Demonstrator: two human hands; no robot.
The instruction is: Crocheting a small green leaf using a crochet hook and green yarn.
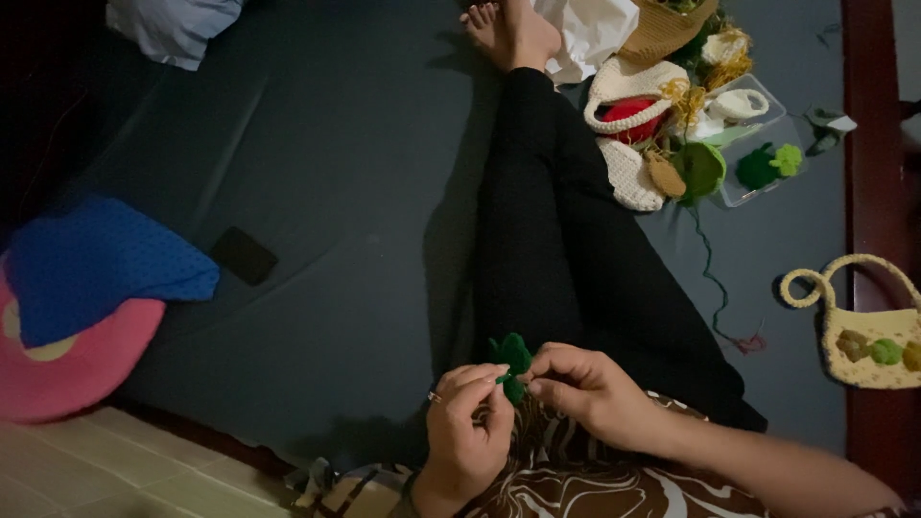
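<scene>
Head view: both hands meet low centre, over the lap. Left hand (467,427) w/ a ring, fingers (484,388) curled narrow, pinching the lower edge of a green crochet piece (513,357). Right hand (587,388) comes in from the other side, fingers closed on the same piece, thumb & index at its right edge. So the piece is held betw. both hands, just above the black-clad leg (566,249), not resting on the bed.

Piece looks soft, light, floppy, lobed like a leaf; prob. stretches if pulled, no risk of breaking. Best held by pinching an edge or lobe close to the working spot, as it would fold if held far out. Can't tell if a hook or needle is in the right hand, too dark.

Green yarn (715,283) trails across the dark sheet (336,173) toward a clear tray (767,192) w/ more green bits, near a pile of knitted items. Yellow crochet bag (868,341) lies well apart at right. Blue cloth (96,264) on a pink cushion (67,369) at far left
</scene>
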